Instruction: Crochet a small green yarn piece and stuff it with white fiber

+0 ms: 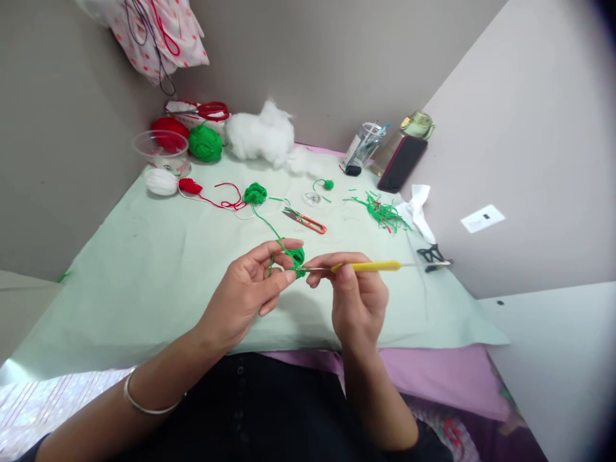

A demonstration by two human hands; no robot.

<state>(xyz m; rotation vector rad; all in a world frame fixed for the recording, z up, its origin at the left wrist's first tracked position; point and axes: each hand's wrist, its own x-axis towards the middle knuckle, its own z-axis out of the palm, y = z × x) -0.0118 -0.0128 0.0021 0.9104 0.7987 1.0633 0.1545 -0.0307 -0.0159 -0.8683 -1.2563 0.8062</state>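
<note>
My left hand [253,282] pinches a small piece of green crochet work [297,260] between thumb and fingers. Green yarn runs from this hand back to a small green yarn ball [255,194] on the table. My right hand [356,295] grips a crochet hook [368,266] by its yellow handle, held level. The hook's metal tip meets the green crochet work at my left fingertips; whether it sits inside a stitch is too small to tell. Beyond my hands lie orange-handled thread snips [305,220], their blades pointing left.
White stuffing [262,135], a green yarn ball [205,142], a clear tub [161,154] and red-handled scissors [212,111] stand at the back left. Green yarn scraps [385,212], a phone [403,163], a bottle [416,125] and a clear cup [364,146] are on the right.
</note>
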